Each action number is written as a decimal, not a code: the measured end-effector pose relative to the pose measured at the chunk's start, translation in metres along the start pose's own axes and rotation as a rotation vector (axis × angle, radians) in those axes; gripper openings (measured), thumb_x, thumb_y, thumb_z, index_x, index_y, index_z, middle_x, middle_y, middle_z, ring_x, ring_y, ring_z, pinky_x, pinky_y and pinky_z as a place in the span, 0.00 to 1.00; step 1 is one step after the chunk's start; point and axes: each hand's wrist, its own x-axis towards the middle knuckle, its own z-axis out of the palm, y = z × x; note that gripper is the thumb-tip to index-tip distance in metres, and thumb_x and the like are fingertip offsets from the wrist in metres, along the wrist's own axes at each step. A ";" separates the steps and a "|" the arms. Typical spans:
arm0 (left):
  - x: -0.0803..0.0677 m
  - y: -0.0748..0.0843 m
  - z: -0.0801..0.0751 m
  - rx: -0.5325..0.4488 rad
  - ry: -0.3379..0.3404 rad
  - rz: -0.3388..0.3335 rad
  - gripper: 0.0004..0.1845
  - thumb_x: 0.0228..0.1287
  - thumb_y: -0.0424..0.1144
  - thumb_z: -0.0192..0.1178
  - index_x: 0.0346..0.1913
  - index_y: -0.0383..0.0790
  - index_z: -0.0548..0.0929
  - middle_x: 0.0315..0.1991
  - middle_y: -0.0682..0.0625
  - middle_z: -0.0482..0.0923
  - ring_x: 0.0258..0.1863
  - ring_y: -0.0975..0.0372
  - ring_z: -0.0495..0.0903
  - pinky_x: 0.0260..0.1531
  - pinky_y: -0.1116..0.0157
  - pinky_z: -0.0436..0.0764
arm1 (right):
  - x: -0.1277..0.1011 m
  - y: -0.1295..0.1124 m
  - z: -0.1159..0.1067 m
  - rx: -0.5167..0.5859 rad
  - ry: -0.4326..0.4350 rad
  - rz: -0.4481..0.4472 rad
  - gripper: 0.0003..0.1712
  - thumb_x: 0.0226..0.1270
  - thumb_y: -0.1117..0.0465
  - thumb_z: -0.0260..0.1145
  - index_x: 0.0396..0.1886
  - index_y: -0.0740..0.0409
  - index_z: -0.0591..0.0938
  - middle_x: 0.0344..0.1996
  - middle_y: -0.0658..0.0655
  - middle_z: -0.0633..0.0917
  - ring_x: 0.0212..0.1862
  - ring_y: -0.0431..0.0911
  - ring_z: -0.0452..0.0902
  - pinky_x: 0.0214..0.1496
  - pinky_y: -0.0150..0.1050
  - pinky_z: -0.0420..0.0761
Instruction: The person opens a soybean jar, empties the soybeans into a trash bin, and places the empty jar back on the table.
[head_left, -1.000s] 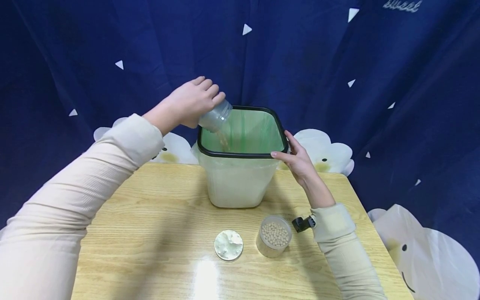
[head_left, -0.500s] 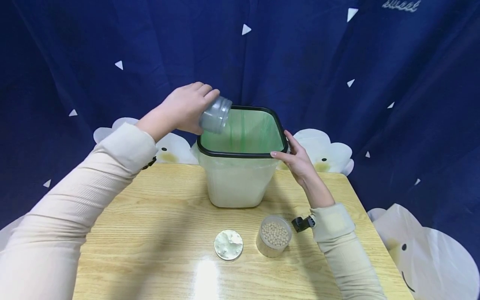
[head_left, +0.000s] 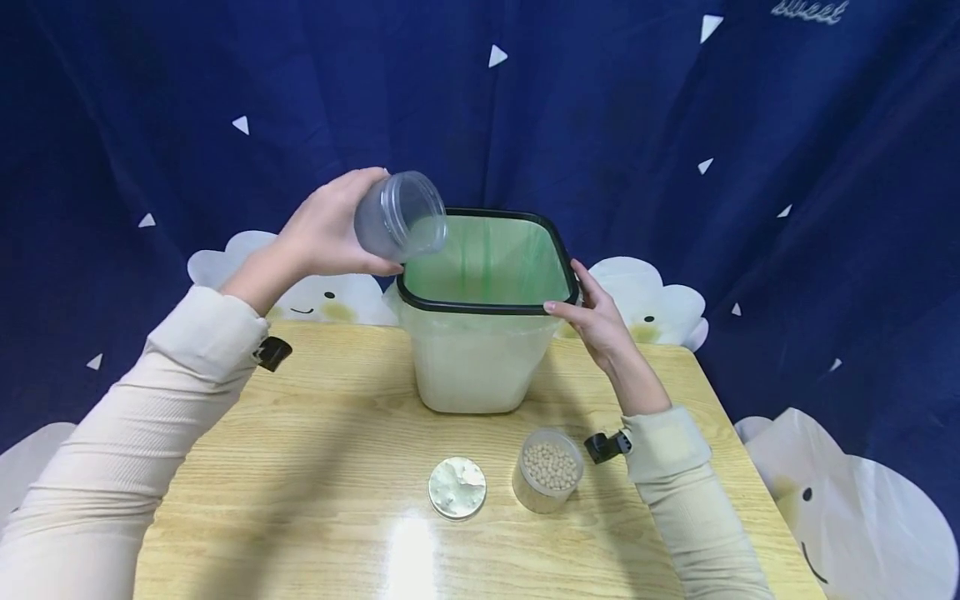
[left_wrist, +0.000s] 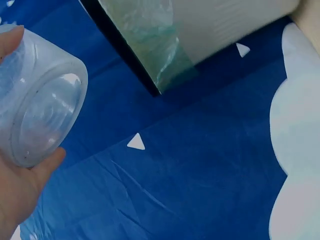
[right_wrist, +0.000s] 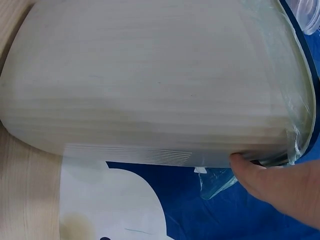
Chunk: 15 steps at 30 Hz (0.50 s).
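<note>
Jar (head_left: 397,215) sits tipped in my left hand (head_left: 330,233), fingers wrapped round its body, above the bin (head_left: 480,367) rim's corner. Looks empty, light, thin, slick plastic; I'd hold mid-body. Right hand (head_left: 596,321) pinches the rim opposite.

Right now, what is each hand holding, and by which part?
The left hand grips a clear plastic jar around its body, mouth tipped toward the bin. The right hand holds the white bin at its black rim.
</note>
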 end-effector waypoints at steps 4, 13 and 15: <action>-0.020 -0.002 0.000 -0.109 0.115 -0.022 0.50 0.21 0.42 0.79 0.57 0.33 0.68 0.51 0.42 0.72 0.49 0.53 0.71 0.49 0.55 0.69 | 0.000 0.000 0.000 0.000 -0.002 0.002 0.49 0.58 0.75 0.57 0.72 0.53 0.41 0.71 0.56 0.45 0.67 0.48 0.50 0.65 0.38 0.57; -0.075 -0.011 0.005 -0.261 0.292 -0.193 0.51 0.19 0.32 0.78 0.58 0.36 0.67 0.48 0.43 0.76 0.46 0.54 0.72 0.43 0.73 0.65 | 0.001 0.000 0.000 -0.013 -0.010 0.005 0.49 0.58 0.74 0.58 0.72 0.53 0.41 0.71 0.56 0.46 0.67 0.48 0.52 0.66 0.39 0.57; -0.085 -0.014 0.007 -0.286 0.304 -0.205 0.52 0.18 0.29 0.78 0.59 0.37 0.67 0.48 0.43 0.76 0.46 0.56 0.71 0.44 0.75 0.64 | 0.001 0.001 -0.001 -0.008 -0.011 0.002 0.49 0.58 0.74 0.58 0.72 0.53 0.41 0.71 0.56 0.46 0.67 0.48 0.52 0.66 0.39 0.56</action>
